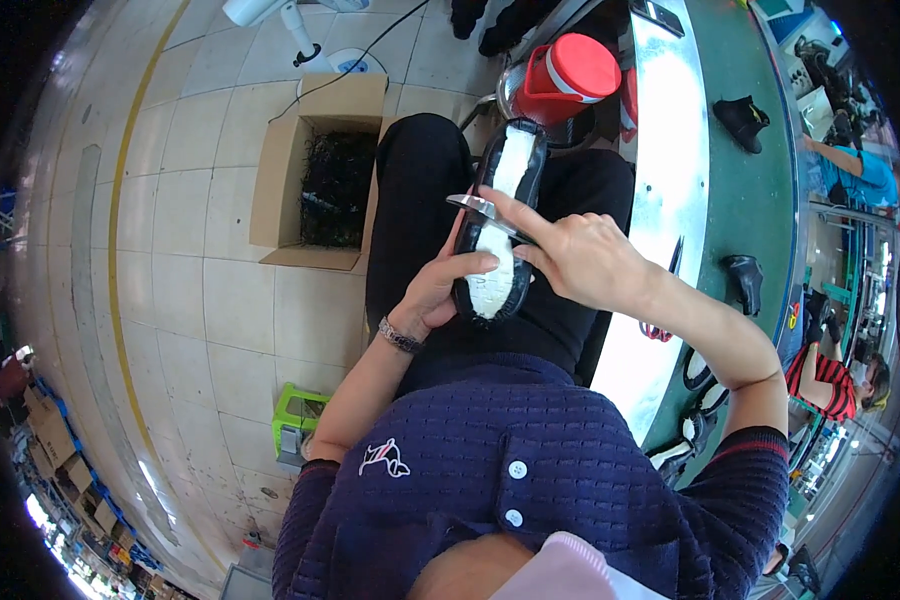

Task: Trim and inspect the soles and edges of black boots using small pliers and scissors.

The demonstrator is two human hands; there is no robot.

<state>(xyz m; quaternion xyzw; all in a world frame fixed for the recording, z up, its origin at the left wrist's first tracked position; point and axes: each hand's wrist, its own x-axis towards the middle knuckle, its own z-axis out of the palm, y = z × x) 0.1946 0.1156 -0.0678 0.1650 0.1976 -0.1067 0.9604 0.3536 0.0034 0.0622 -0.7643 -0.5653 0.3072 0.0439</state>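
A black shoe (535, 172) lies over my lap, its underside up, with a white strip running along the middle of the bottom. My left hand (438, 285) grips it from the left side, the thumb pressed on the white bottom. In my right hand (585, 258) is a knife (473, 206) with a broad shiny metal blade. The blade lies across the middle of the shoe's bottom, and my right forefinger is stretched along toward it. The fingers of my left hand under the shoe are hidden.
At my left an open cardboard box (315, 100) holds black scraps. A red lidded jug (583, 68) stands ahead, beside a metal bench edge (660, 160). On the green conveyor at right are a black boot (740, 122) and another shoe (743, 283). Scissors (656, 331) lie on the metal edge.
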